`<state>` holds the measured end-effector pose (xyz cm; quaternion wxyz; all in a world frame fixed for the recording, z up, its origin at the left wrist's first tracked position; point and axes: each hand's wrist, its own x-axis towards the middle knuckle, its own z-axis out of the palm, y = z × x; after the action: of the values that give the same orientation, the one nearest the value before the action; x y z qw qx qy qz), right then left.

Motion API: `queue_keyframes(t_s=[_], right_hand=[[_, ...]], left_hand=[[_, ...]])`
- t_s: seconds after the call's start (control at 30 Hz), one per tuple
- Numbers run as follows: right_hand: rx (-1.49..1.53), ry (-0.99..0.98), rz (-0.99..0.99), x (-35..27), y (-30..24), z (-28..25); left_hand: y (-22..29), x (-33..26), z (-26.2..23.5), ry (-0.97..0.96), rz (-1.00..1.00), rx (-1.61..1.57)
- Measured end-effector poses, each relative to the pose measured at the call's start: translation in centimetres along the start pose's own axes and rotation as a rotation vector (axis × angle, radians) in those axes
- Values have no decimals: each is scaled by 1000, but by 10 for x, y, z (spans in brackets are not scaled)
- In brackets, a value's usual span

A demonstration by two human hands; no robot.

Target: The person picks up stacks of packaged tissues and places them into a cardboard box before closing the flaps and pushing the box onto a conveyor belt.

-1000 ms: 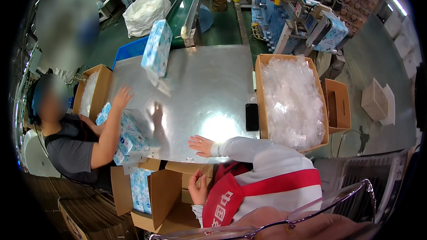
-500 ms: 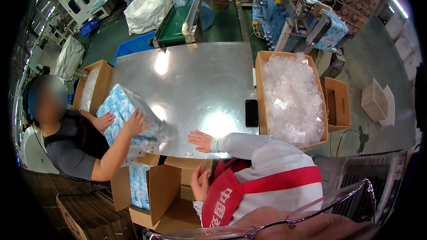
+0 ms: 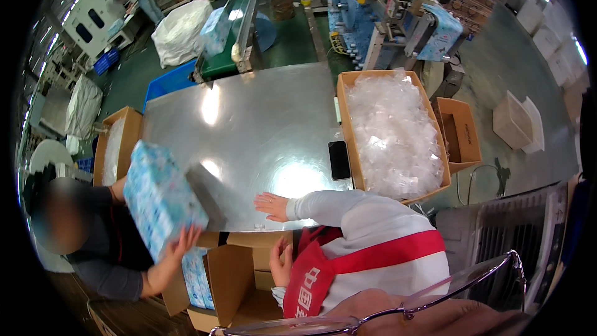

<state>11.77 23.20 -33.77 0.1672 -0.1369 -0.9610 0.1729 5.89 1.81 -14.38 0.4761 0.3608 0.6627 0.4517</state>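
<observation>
— Where are the hands?
— The right hand (image 3: 272, 205) lies flat, fingers spread, on the steel table (image 3: 249, 124) at its near edge. The left hand (image 3: 281, 261), fingers loose, is at a flap of the open carton (image 3: 233, 277) below that edge.
— And nearby?
— A co-worker (image 3: 102, 255) at the near left corner tilts a blue patterned pack (image 3: 160, 196) over the carton. A black phone (image 3: 339, 159) lies at the right edge, beside a box of clear bags (image 3: 392, 130).

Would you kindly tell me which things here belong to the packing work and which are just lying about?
In hand: open carton, blue-white packs inside it, pack the co-worker lifts, steel table.
Lying about: black phone, small empty carton, white sack.
</observation>
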Motion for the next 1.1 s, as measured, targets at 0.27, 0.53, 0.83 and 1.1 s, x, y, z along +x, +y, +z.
queue_keyframes(t_s=[0.27,0.53,0.83,1.1], right_hand=[[-48,31,-17,1,-3,2],[-51,-4,40,-5,5,1],[-129,-361,1,222,27,-117],[-258,1,399,350,129,-164]], left_hand=[[-1,4,4,-25,-12,10],[6,9,-6,44,91,191],[9,-20,-30,204,-20,340],[19,46,-37,81,148,364]])
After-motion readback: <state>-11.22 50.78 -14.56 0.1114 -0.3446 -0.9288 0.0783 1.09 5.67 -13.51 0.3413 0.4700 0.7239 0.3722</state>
